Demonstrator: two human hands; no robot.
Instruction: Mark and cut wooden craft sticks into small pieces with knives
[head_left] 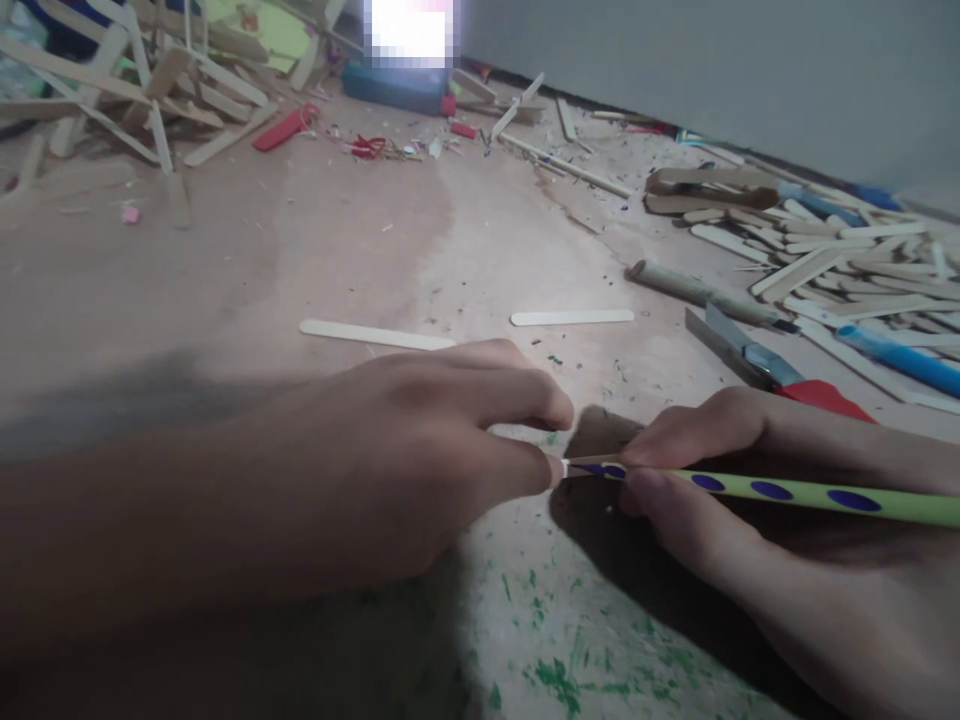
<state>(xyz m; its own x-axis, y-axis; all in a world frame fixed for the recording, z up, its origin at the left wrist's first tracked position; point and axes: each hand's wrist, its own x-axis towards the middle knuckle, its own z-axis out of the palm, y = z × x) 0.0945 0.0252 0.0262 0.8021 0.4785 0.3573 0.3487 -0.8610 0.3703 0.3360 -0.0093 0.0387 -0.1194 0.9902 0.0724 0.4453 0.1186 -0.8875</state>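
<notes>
My right hand (720, 520) pinches a yellow-green pencil (810, 494) with purple ovals, its dark tip pointing left. That tip meets a narrow wooden craft stick (596, 462) beside my left thumb. My left hand (457, 430) reaches across from the left, fingers curled, its thumb pressing on the stick's end; most of this stick is hidden by the hands and pencil. Just beyond my left fingers lies a pale craft stick (367, 334), partly covered by the hand. A shorter craft stick (572, 318) rests to its right.
Scissors with red handles (825, 398) lie past my right hand, near a wooden-handled cutter (697, 292) and a blue pen (900, 358). Piles of craft sticks stand at right (840, 250) and far left (150, 90). A blue box (394, 90) sits at the back.
</notes>
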